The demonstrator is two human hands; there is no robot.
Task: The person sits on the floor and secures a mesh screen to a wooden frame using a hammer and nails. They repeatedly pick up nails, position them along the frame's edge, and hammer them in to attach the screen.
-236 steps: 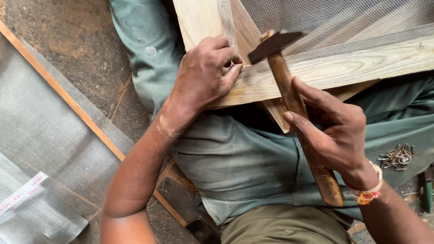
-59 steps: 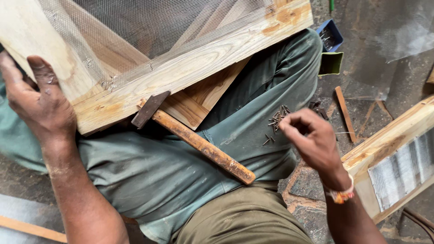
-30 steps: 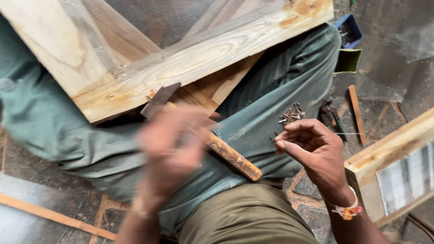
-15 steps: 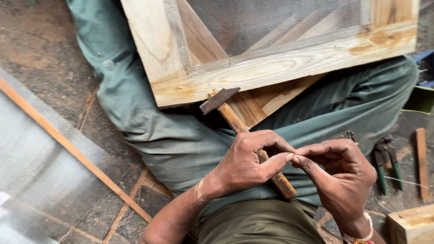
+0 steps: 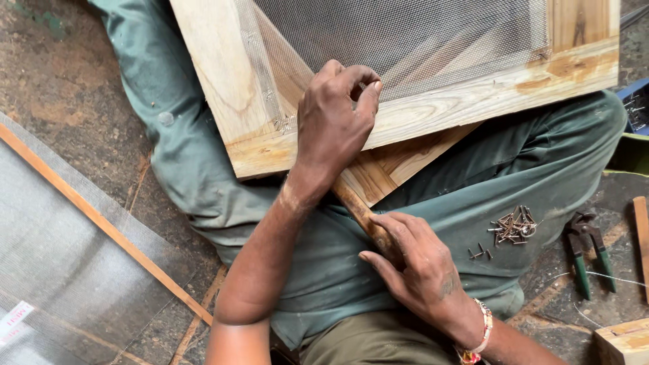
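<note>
A pale wooden frame [image 5: 460, 108] covered with grey wire mesh [image 5: 405, 34] rests across my lap. My left hand [image 5: 336, 115] lies on the frame's lower rail near the mesh edge, thumb and forefinger pinched together; whether they hold a nail I cannot tell. My right hand [image 5: 412, 260] is closed around the wooden handle of a hammer [image 5: 358, 206], which lies on my thigh; its head is hidden under my left hand. A small heap of nails [image 5: 514, 226] sits on my green trouser leg to the right.
Green-handled pliers [image 5: 585, 247] lie on the ground at right, beside a thin wire. A blue box [image 5: 635, 108] stands at the right edge and a wood block [image 5: 622, 338] at bottom right. A mesh sheet with a wooden strip [image 5: 101, 220] lies at left.
My left hand rose from my lap, where it met my right fingers, onto the frame's rail. My right hand dropped onto the hammer handle and gripped it.
</note>
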